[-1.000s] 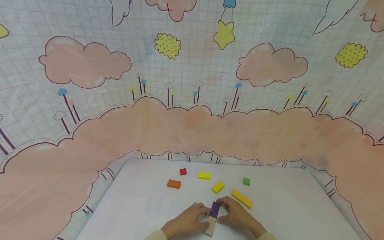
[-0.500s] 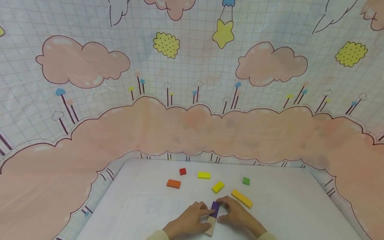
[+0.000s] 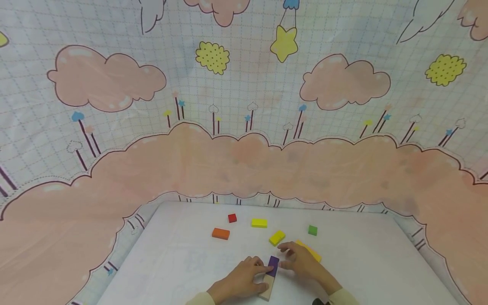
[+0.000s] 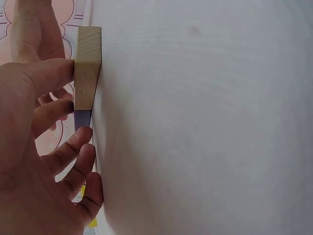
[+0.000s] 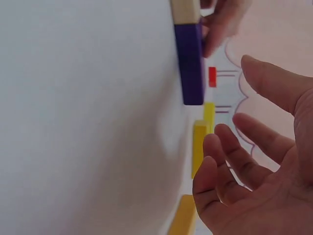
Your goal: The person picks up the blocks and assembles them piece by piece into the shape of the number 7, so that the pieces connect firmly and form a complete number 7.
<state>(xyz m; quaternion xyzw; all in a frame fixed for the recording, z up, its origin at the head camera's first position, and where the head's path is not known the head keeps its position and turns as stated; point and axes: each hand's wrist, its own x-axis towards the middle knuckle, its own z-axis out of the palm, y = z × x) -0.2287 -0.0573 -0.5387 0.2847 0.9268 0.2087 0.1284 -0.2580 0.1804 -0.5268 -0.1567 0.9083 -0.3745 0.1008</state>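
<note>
A natural wood block point(image 3: 267, 289) and a purple block point(image 3: 273, 263) lie end to end in one line on the table. My left hand point(image 3: 242, 277) rests on them, thumb on the wood block and index finger on the purple one. In the left wrist view its other fingers point(image 4: 86, 159) lie loosely bent beside the purple block point(image 4: 82, 119). My right hand point(image 3: 303, 262) is just right of the purple block, apart from it, fingers spread and holding nothing. It partly covers the long orange-yellow block point(image 3: 313, 253) in the head view.
Farther back on the white table point(image 3: 171, 254) lie a red cube point(image 3: 232, 218), an orange block point(image 3: 220, 234), a yellow block point(image 3: 259, 223), another yellow block point(image 3: 277, 238) and a green cube point(image 3: 313, 230). A cloud-patterned cloth point(image 3: 244, 165) rises behind.
My right hand has come off the purple block and moved right and slightly away, toward the orange-yellow block. My left index finger has reached farther onto the purple block; the blocks stay put.
</note>
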